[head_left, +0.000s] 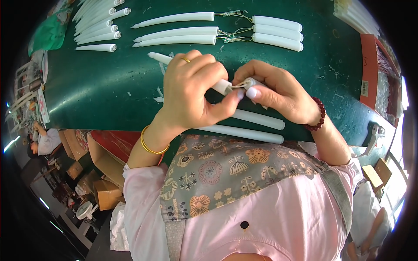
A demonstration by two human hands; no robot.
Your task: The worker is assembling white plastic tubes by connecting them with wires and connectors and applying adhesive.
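My left hand (191, 89) is closed round a white LED taper candle (223, 87), its flame-shaped tip pointing to the far left. Thin pale wires run from the candle's open end to a short white tube (254, 82), which my right hand (278, 91) pinches between thumb and fingers. Between the hands, the fingertips partly hide the joint. Two loose white tubes (261, 118) lie just below my hands by the table's near edge. Farther off, three candle tops (178, 31) are wired through small circuit boards (228, 37) to three white tubes (278, 32).
A pile of white candle pieces (98, 26) lies at the far left of the green table (109, 87). More white tubes (355, 15) are heaped at the far right. Beside the right edge stands a red box (369, 69) with clear wrap. Cardboard boxes (106, 193) stand at lower left.
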